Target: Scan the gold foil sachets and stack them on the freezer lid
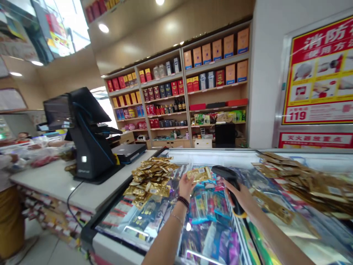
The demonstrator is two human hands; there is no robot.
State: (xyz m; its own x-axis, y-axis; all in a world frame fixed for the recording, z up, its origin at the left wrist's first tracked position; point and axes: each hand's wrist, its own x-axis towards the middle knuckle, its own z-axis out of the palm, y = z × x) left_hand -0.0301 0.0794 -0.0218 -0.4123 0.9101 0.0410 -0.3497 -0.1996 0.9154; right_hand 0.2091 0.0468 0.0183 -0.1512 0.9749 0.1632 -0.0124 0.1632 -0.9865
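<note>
My left hand (186, 186), with a beaded bracelet at the wrist, is closed on the end of a gold foil packet (199, 174) held above the glass freezer top. A pale label on the packet faces up. My right hand (239, 195) grips a black barcode scanner (224, 172) by its handle, its head close to the packet's right end. To the left lies a pile of similar gold packets (158, 171) on the glass. A larger spread of gold packets (306, 180) lies to the right, with one loose packet (273, 206) nearer my right forearm.
Beneath the glass of the chest freezer (132, 243) lie colourful ice-cream packs (206, 206). A checkout terminal (89, 140) stands on the white counter (49, 180) at left, its cable hanging over the edge. Behind are shelves (165, 75) of boxes and bottles. A person (11, 217) is partly visible at far left.
</note>
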